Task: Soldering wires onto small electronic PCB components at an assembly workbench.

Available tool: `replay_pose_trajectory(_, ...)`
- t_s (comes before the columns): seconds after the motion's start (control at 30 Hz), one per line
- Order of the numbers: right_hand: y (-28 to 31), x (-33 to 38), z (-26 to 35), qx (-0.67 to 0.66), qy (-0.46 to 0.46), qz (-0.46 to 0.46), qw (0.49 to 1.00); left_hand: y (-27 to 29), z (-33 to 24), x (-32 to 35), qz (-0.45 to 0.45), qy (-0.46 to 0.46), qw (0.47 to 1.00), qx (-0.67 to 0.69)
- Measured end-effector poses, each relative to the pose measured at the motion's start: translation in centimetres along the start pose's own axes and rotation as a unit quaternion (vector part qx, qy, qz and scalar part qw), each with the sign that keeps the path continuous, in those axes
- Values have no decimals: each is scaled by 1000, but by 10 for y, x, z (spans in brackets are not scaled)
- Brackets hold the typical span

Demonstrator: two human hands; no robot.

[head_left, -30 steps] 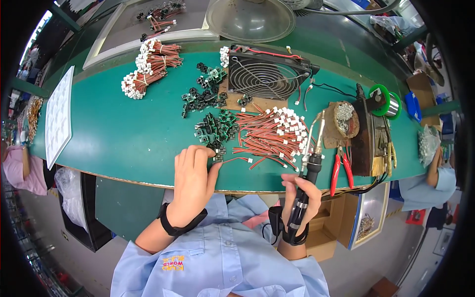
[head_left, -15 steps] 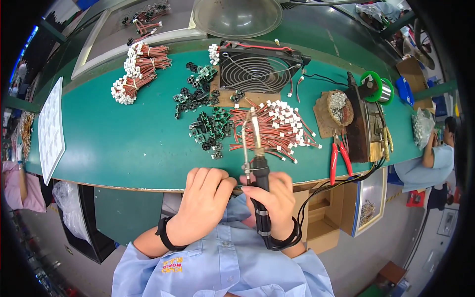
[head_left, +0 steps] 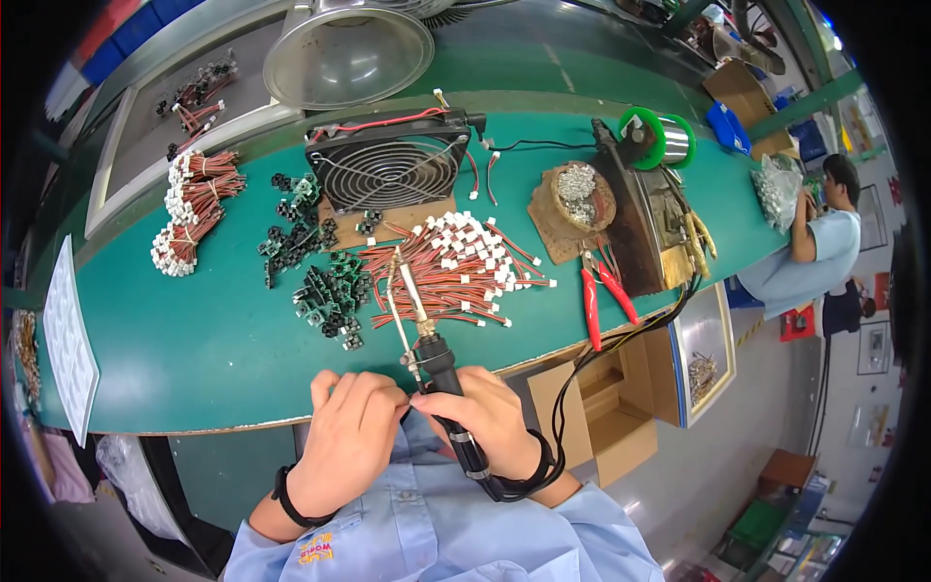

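My right hand (head_left: 493, 419) is wrapped round a black soldering iron (head_left: 442, 367), its metal tip pointing away over the table edge. A thin bent tube is clamped alongside the tip. Beside it my left hand (head_left: 351, 436) is closed, fingers curled, their tips meeting my right thumb at the table's front edge; anything pinched there is hidden. Beyond the iron's tip lies a heap of red and dark wire leads (head_left: 436, 286) with white connectors. Small green circuit boards (head_left: 333, 291) with black parts are piled to its left.
A black fan (head_left: 388, 175) stands behind the piles. Bundled leads (head_left: 194, 209) lie far left, near a white tray (head_left: 73, 339). To the right are a round pot (head_left: 582, 197), red-handled pliers (head_left: 606, 299) and a green solder spool (head_left: 659, 139). A co-worker (head_left: 824, 223) sits farther right.
The view has turned, so the bench things sit farther left in the picture. My hands have come together, left fingertips now meeting the right thumb. The right hand still holds the soldering iron.
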State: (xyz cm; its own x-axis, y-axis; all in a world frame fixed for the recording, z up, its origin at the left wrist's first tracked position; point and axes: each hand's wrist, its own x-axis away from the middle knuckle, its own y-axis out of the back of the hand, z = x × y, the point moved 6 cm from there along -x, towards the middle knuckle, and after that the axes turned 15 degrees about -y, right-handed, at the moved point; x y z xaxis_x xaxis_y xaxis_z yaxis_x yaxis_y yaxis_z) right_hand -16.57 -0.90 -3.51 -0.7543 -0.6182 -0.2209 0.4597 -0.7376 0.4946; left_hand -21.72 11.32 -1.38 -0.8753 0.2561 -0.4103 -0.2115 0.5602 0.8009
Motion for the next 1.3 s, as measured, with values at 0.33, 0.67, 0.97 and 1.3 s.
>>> replay_pose_trajectory(0.33, 1, 5, -6, -12, 9, -4, 1000, 2, 0, -5, -17, 9, 1000, 12)
replay_pose_trajectory(0.67, -3, 15, -20, -133, -36, -76, 988, -6, 7, 2, -54, 13, 994, 96)
replay_pose_trajectory(0.97, 16, 6, -28, -108, -87, -115, 984, 51, 76, 19, -81, 184, 974, -103)
replay_pose_trajectory(1.3, 28, 12, -27, -85, -93, -122, 985, 40, 106, 8, -7, 186, 980, -72)
